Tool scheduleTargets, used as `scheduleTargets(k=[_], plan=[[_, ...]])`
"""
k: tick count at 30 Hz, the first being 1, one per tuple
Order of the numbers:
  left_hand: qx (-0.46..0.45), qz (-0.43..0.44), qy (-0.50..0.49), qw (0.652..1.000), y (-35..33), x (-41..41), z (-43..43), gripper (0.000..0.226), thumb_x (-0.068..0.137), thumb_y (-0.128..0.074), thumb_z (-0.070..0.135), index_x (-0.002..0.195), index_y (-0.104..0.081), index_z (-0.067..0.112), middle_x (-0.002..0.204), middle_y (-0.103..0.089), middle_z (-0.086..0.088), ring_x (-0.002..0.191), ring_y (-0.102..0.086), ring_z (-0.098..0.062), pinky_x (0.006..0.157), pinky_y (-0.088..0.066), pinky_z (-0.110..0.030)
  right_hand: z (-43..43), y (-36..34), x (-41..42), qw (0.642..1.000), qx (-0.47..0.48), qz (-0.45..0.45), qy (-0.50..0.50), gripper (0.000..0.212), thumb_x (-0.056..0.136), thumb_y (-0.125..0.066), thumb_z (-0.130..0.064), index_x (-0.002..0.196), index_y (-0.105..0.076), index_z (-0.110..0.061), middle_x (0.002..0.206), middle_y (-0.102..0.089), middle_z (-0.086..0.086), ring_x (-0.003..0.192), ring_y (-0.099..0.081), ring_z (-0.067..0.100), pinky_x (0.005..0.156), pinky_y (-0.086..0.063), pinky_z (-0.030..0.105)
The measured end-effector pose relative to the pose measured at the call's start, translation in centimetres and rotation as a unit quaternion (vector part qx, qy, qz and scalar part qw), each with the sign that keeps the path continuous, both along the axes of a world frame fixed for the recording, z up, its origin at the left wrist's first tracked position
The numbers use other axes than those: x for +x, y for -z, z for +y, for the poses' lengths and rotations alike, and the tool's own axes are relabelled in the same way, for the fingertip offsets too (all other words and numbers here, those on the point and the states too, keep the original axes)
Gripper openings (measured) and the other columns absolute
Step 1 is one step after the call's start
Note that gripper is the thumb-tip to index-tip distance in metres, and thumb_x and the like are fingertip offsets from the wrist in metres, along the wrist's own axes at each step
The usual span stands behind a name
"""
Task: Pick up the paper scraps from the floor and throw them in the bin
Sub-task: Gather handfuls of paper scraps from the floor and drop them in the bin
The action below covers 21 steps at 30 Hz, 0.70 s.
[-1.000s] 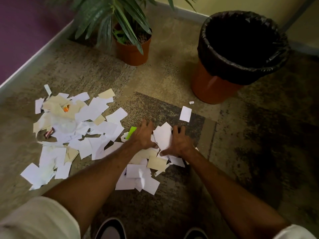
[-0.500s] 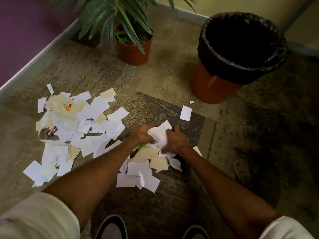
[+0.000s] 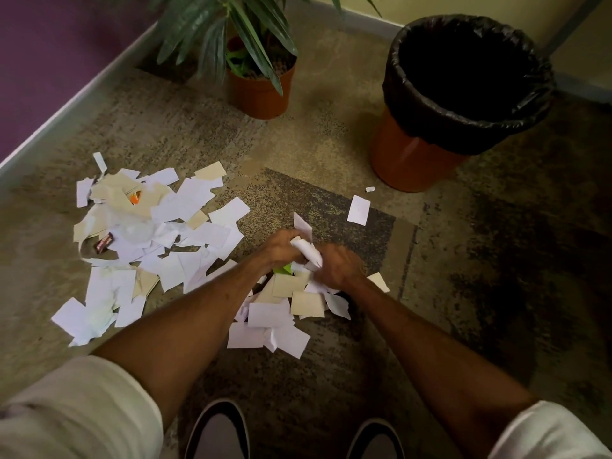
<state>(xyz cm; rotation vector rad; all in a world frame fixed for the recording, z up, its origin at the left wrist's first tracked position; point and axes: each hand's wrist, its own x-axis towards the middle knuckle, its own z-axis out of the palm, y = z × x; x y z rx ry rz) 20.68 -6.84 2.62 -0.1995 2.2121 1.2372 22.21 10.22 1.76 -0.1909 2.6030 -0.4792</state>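
Here the left hand (image 3: 281,248) and right hand (image 3: 337,265) meet, fingers (image 3: 287,234) curled around a crumpled white bunch of paper scraps (image 3: 306,255), fingertips mostly hidden. Flat loose scraps (image 3: 185,207) lie on the speckled carpet floor (image 3: 331,376), near the black-lined orange bin (image 3: 407,160).

A potted plant (image 3: 255,96) in a brown-orange pot stands by the purple wall (image 3: 49,48), whose pale skirting board (image 3: 66,111) runs along its foot. 2 dark-rimmed grey shoes (image 3: 220,432) show at the bottom edge.
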Motion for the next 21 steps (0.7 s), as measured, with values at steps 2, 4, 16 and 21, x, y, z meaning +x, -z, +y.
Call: scheduleTargets(k=[2, 4, 16, 21], plan=[[0.006, -0.003, -0.006, 1.0, 0.1, 0.2, 0.1, 0.044, 0.083, -0.072, -0.013, 0.126, -0.066, -0.005, 0.124, -0.07, -0.023, 0.103, -0.062, -0.021, 0.083, -0.053, -0.027, 0.1, 0.0, 0.0, 1.0, -0.016, -0.005, 0.017, 0.051, 0.084, -0.082, -0.037, 0.128, -0.068, -0.015, 0.124, -0.073, 0.012, 0.113, -0.07, 0.034, 0.082, -0.048, 0.032], [0.028, -0.009, -0.036, 0.999, 0.1, 0.3, 0.2, 0.049, 0.082, -0.071, -0.019, 0.128, -0.064, -0.007, 0.128, -0.068, -0.024, 0.104, -0.061, -0.022, 0.092, -0.053, -0.033, 0.1, -0.3, -0.4, 0.999, -0.026, -0.019, 0.035, 0.048, 0.084, -0.08, -0.038, 0.126, -0.071, -0.016, 0.12, -0.075, 0.013, 0.11, -0.072, 0.035, 0.082, -0.05, 0.033], [0.062, 0.043, -0.038, 0.996, -6.0, -5.0, 0.9, 0.049, 0.079, -0.085, 0.002, 0.123, -0.069, 0.017, 0.111, -0.075, -0.001, 0.107, -0.07, -0.022, 0.092, -0.058, -0.038, 2.2, -7.0, -6.0, 0.991, -0.09, -0.008, 0.1, 0.068, 0.078, -0.089, -0.024, 0.138, -0.061, -0.009, 0.129, -0.069, 0.014, 0.114, -0.067, 0.03, 0.09, -0.06, 0.042], [0.082, 0.112, -0.027, 0.99, -13.4, -8.3, 1.9, 0.046, 0.077, -0.085, -0.002, 0.112, -0.068, 0.024, 0.107, -0.074, 0.003, 0.108, -0.069, -0.021, 0.091, -0.059, -0.035, 3.3, -15.5, -9.0, 0.989, -0.103, 0.045, 0.101, 0.059, 0.079, -0.088, -0.019, 0.131, -0.065, -0.006, 0.118, -0.071, 0.013, 0.095, -0.073, 0.028, 0.076, -0.066, 0.043]])
